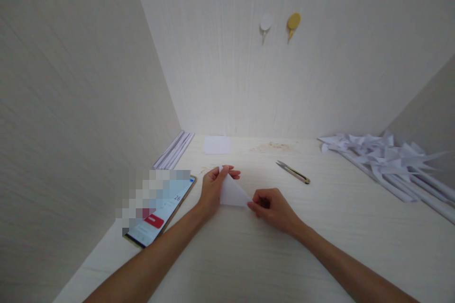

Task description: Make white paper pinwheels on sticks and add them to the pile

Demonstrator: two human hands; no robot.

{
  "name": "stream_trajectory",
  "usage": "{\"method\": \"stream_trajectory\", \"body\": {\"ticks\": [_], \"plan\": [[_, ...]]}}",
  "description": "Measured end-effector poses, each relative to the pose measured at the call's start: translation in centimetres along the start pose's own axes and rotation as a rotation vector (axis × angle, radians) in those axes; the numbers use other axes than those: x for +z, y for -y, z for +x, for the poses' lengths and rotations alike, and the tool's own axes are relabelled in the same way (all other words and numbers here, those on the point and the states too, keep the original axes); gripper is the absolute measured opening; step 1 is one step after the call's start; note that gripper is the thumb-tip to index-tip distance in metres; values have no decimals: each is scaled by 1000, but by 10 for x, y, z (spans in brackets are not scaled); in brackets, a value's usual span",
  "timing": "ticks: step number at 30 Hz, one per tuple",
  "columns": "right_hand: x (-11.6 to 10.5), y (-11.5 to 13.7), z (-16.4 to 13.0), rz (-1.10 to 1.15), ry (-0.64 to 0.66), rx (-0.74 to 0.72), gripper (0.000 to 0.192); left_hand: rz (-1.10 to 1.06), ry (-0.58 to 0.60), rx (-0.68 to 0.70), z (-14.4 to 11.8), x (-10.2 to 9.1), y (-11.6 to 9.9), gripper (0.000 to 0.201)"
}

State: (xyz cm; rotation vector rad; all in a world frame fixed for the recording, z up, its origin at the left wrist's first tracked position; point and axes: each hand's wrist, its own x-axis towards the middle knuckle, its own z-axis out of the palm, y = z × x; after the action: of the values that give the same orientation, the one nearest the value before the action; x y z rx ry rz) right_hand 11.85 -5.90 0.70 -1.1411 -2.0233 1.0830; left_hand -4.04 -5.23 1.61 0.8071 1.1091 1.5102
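Both your hands on one little white paper triangle

So you're holding a white paper triangle (232, 194) just above or against the counter (249, 260), can't tell which, right in front of you. Your left hand (212, 189) is gripping it along the left side, thumb up near the top point and fingers going behind. Your right hand (274, 207) is pinching the far right corner between thumb and fingertips, with the other fingers curling in. The long edge is sloping down from left hand to right.

Around that: a smartphone (168, 210) is lying left of your left forearm, part of it pixelated. Some white paper rolls (175, 150) are resting beyond it by the left wall. A few white paper sheets (217, 145) are sitting near the back wall, and thread snips (293, 172) are lying beyond your right hand, blades pointing back and left. Over on the right, a bunch of white paper pinwheels (386, 156) is piling up on paper sticks (396, 187). Two hooks, one white (265, 22) and one yellow (294, 21), are sticking to the back wall.
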Motion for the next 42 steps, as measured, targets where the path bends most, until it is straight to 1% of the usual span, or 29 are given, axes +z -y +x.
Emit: {"method": "stream_trajectory", "body": {"ticks": [4,8,14,19,25,32,38,40,42], "plan": [[-2,6,-2,2,33,-38,21,-60,19,-53,-2,1,-2,30],[-4,11,-3,5,70,-64,27,-94,72,-87,-10,9,-2,30],[-2,9,-3,94,128,-75,32,-109,151,-133,-21,18,2,30],[-1,5,-2,187,140,-64,35,-123,156,-163,-25,20,1,31],[-1,5,-1,260,144,-11,38,-121,150,-176,-25,21,2,31],[-2,0,1,245,154,-22,40,-143,94,-179,-22,21,3,27],[-6,-1,2,282,269,10,39,-139,-23,-154,-13,14,-2,20],[-7,-1,2,262,262,-2,37,-147,-38,-140,-9,12,-4,18],[-7,-1,2,223,220,-27,34,-165,-60,-119,-6,10,-5,17]]}}
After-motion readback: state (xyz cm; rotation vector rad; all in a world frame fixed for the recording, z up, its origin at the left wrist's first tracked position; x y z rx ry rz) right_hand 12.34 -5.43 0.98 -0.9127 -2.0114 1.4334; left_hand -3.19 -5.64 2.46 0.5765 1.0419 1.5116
